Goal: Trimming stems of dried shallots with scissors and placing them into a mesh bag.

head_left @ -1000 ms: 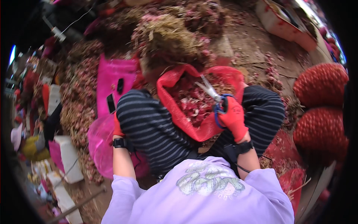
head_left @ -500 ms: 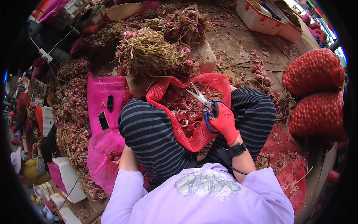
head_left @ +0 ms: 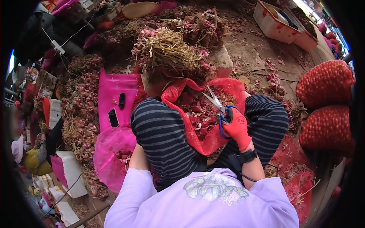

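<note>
Scissors [head_left: 217, 104] gripped in red-gloved right hand [head_left: 237, 128] over red mesh bag [head_left: 197, 142]; left hand hidden.

2 full red mesh sacks [head_left: 326, 110], white crates [head_left: 274, 18], pink plastic bag [head_left: 109, 154] beside.

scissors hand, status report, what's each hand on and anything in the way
Right hand, red glove, grip shut on blue-handled scissors, blades over the red mesh bag of shallots in the lap. Left hand hidden behind the striped knee. Nothing blocking the blades.
</note>
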A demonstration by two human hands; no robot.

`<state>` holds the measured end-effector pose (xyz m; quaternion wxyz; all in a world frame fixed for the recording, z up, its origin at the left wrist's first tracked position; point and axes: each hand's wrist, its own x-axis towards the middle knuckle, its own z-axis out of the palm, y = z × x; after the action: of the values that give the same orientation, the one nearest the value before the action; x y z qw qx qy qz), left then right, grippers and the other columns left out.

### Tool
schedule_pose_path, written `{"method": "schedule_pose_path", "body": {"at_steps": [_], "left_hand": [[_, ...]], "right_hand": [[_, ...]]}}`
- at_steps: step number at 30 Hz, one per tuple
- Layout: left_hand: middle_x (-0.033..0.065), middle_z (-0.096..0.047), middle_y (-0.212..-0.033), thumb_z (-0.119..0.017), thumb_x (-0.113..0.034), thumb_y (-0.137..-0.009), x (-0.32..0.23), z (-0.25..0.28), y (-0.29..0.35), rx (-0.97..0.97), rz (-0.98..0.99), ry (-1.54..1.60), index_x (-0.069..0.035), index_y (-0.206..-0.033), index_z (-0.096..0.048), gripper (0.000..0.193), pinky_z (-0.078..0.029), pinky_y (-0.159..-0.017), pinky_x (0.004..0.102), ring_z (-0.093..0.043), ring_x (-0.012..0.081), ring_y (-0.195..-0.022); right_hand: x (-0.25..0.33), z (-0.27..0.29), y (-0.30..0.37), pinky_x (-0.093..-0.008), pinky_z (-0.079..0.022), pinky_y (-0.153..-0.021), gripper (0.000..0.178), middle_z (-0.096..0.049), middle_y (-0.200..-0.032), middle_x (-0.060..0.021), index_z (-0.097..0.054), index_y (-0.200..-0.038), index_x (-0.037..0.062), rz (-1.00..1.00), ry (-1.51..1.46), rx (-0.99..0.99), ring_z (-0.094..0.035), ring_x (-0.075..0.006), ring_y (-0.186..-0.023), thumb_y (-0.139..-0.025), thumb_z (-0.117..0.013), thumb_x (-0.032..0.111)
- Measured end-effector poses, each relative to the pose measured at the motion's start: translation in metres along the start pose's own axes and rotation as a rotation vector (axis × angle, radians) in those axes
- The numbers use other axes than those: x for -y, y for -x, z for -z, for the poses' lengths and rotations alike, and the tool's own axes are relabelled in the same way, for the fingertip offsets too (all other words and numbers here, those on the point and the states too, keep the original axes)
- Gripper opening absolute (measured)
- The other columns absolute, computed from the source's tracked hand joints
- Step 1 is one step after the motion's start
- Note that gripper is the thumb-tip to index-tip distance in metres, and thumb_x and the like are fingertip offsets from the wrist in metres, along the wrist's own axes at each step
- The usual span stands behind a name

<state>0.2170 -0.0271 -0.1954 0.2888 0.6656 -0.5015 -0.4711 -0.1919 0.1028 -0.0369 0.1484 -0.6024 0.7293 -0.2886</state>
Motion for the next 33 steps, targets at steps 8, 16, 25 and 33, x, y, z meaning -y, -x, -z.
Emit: {"method": "schedule_pose_path", "body": {"at_steps": [8, 16, 25, 33], "left_hand": [[0.0018, -0.062, -0.094, -0.054, -0.021, -0.089, -0.013, 0.016, -0.021, 0.179, -0.030, 0.005, -0.005, -0.112, -0.057, 0.028, -0.046, -0.074, 0.0284, -0.056, 0.0126, -0.084], [-0.0027, -0.055, -0.084, -0.052, -0.008, -0.085, -0.200, 0.142, -0.044, 0.434, -0.089, -0.046, -0.003, -0.114, -0.055, 0.029, -0.043, -0.066, 0.0191, -0.050, 0.0061, -0.071], [0.0042, -0.053, -0.115, -0.055, 0.002, -0.081, -0.236, 0.056, -0.104, 0.474, -0.295, -0.032, -0.004, -0.131, -0.036, 0.054, -0.045, -0.079, 0.0245, -0.054, 0.0137, -0.096], [-0.0018, -0.058, -0.086, -0.059, -0.005, -0.084, -0.230, 0.073, -0.100, 0.353, -0.316, 0.158, -0.007, -0.098, -0.056, 0.015, -0.046, -0.062, 0.0215, -0.054, 0.0070, -0.073]], "right_hand": [[0.008, 0.031, -0.009, -0.0381, -0.047, -0.068, 0.036, -0.058, -0.087, -0.0150, -0.053, -0.099, 0.0033, 0.095, -0.057, -0.161, -0.058, -0.0312, -0.077, -0.071, -0.067, 0.021], [0.008, 0.086, -0.047, -0.0399, -0.046, -0.075, 0.047, -0.056, -0.098, -0.0163, -0.051, -0.105, 0.0046, 0.050, 0.183, 0.029, -0.056, -0.0332, -0.090, -0.071, -0.067, 0.033], [0.024, 0.038, -0.052, -0.0413, -0.044, -0.077, 0.044, -0.056, -0.098, -0.0167, -0.053, -0.102, 0.0057, 0.196, -0.154, 0.112, -0.055, -0.0349, -0.092, -0.072, -0.066, 0.035], [0.040, 0.028, -0.050, -0.0330, -0.045, -0.076, 0.035, -0.057, -0.087, -0.0065, -0.053, -0.097, 0.0044, 0.008, -0.591, 0.432, -0.056, -0.0179, -0.084, -0.080, -0.063, 0.033]]}}
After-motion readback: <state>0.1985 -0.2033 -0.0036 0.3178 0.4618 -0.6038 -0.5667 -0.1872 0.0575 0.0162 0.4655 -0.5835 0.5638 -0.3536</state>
